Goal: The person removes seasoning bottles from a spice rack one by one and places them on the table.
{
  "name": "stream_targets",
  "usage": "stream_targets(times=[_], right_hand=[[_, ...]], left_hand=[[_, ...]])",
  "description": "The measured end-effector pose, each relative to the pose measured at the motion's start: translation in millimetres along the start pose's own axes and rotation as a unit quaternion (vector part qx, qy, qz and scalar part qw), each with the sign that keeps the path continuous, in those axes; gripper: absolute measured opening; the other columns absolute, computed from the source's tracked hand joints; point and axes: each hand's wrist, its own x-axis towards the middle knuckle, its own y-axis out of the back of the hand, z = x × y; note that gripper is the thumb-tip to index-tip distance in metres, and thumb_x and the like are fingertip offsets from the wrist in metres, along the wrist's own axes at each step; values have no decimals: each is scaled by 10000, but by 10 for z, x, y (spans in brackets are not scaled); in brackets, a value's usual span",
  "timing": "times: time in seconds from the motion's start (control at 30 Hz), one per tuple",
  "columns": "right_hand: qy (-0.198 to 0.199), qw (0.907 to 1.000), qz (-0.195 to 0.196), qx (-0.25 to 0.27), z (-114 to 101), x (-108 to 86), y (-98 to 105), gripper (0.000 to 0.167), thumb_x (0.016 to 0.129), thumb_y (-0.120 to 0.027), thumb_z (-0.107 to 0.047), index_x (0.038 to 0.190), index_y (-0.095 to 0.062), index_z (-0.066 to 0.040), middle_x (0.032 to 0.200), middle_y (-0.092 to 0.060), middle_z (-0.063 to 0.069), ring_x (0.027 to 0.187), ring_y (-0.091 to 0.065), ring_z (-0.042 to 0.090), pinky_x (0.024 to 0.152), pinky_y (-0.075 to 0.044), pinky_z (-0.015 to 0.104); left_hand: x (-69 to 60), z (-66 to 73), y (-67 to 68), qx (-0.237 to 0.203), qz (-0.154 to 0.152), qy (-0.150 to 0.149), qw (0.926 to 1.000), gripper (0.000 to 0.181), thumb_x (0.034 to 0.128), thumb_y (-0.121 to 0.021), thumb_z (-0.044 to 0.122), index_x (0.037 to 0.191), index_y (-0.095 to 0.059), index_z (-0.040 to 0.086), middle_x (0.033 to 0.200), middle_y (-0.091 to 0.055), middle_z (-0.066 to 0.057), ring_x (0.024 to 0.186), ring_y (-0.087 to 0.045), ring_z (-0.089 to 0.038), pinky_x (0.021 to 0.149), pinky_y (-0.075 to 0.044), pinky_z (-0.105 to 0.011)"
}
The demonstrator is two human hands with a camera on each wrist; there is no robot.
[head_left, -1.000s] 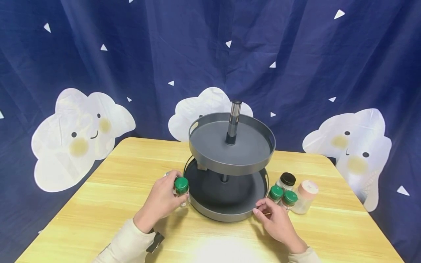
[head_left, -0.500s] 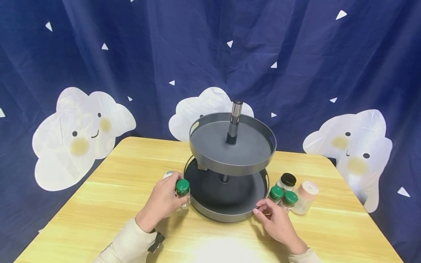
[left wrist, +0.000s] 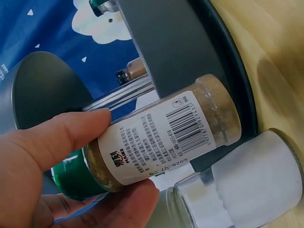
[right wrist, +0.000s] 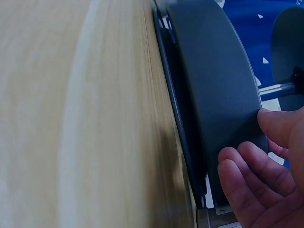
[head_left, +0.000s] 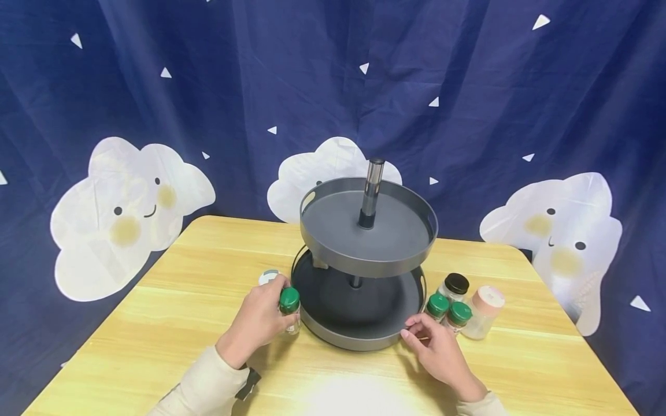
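Observation:
A spice jar (left wrist: 166, 137) with a green cap, brown powder and a barcode label is gripped between the thumb and fingers of my left hand (head_left: 258, 315). It is just outside the left front wall of a dark grey two-tier round tray (head_left: 359, 344); whether its base touches the table cannot be told. Behind that hand stands a jar with a white and grey lid (head_left: 269, 276), mostly hidden. My right hand (head_left: 439, 352) pinches the lower tier's rim at the front right; in the right wrist view several fingertips (right wrist: 229, 156) lie against the outer wall.
Right of the tray, close to my right hand, stand two green-capped jars (head_left: 437, 305) (head_left: 459, 314), a black-capped jar (head_left: 456, 284) and a pink-capped container (head_left: 488, 300). The upper tier (head_left: 364, 267) overhangs the lower one around a metal post (head_left: 372, 188).
My left hand has shifted slightly down and right with the spice jar. More of the white and grey lid shows behind it. The right hand stays on the rim.

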Motion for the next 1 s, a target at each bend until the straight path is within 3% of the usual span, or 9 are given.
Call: stream_targets(times=[0.23,1.0], right_hand=[[-27,10000,-13,-3,29,-3,-7,188,800,-738,43,906,-633,-72,728,-601,-124,652,-609,32,589,-565,241],[-81,10000,11,-23,30,-5,-2,182,799,-743,34,905,-638,-71,727,-609,-130,652,-609,29,588,-562,237]], left_hand=[[-10,-1,-38,80,-191,111,9997,470,647,-891,132,965,-547,85,763,-579,3,671,-558,-164,599,-500,-340],[-27,-52,-140,75,-279,194,9994,475,659,-890,105,980,-541,80,812,-598,-32,717,-597,-197,631,-539,-367]])
